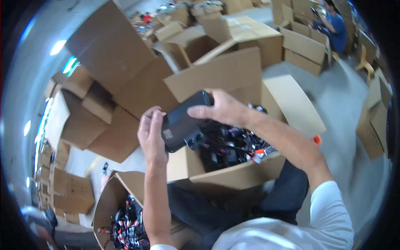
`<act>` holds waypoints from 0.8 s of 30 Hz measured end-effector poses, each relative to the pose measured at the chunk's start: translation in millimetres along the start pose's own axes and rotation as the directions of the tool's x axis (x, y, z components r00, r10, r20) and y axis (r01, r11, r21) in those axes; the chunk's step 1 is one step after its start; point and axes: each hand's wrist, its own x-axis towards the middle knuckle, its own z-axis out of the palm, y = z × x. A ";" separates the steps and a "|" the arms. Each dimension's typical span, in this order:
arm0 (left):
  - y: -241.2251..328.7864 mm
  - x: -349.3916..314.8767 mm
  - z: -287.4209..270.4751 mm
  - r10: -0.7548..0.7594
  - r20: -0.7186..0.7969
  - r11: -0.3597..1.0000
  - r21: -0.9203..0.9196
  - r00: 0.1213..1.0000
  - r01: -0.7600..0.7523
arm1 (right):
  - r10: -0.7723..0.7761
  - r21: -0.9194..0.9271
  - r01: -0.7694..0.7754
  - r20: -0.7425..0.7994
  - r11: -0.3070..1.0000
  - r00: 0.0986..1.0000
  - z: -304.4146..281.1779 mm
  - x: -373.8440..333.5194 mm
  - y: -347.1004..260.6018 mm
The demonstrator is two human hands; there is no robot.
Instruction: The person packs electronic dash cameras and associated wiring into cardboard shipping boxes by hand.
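Observation:
Both my hands hold a black, oblong device [181, 118] tilted above an open carton. A small pale label sits on its face, and round dark parts [195, 141] stick out at its lower side. My left hand [151, 135] is closed round the left end. With thumb on the face, my right hand [221, 109] grips the upper right end; its other fingers are mostly hidden behind. Below, the open carton [233, 177] holds a jumble of black devices and cables [229, 146]. A grey piece with an orange-red part [263, 152] lies at its near right edge.
At lower left, another open carton [106, 200] holds black pieces with red and white parts [129, 227]. Large raised flaps [110, 46] stand at the left. More cartons [266, 43] fill the back. A person in blue [336, 31] is at far right, near a wooden stool [365, 64].

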 end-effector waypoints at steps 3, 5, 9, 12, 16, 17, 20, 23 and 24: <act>-4.3 11.8 45.2 -0.093 0.251 0.740 -0.630 0.963 0.235 | 0.034 0.067 -0.029 -0.087 0.997 0.996 -47.6 4.7 2.1; -28.6 12.9 78.4 -0.015 0.369 0.586 -0.750 0.929 0.307 | 0.021 0.207 0.024 -0.213 0.978 0.977 -52.6 4.0 3.9; -133.2 -22.3 117.7 -0.312 0.893 0.894 0.161 0.324 0.418 | 0.097 0.372 0.057 -0.381 0.927 0.919 -82.5 25.2 64.1; -197.7 28.2 87.4 -0.460 0.466 0.877 0.369 0.756 0.306 | 0.381 0.179 -0.348 -0.209 0.920 0.901 -188.4 12.1 127.7; -275.9 64.6 20.2 -0.178 0.385 0.734 0.665 0.906 -0.138 | 0.821 -0.074 -0.818 0.036 0.571 0.570 -217.4 -88.6 288.3; -293.3 64.1 23.5 0.060 0.535 0.614 0.646 0.843 -0.454 | 0.889 -0.089 -0.885 0.060 0.458 0.454 -210.9 -114.9 326.9; -294.6 36.8 62.7 0.005 0.720 0.456 0.616 0.694 -0.643 | 0.970 0.194 -0.965 0.130 0.177 0.205 -177.4 -170.1 394.2; -338.9 -12.1 87.9 -0.424 0.766 0.580 0.640 0.484 -0.505 | 0.996 0.286 -0.955 0.015 0.083 0.091 -171.5 -205.1 446.2; -364.7 -38.4 76.7 -0.424 0.827 0.620 0.562 0.368 -0.547 | 0.994 0.298 -0.952 0.050 0.076 0.095 -159.2 -204.4 460.3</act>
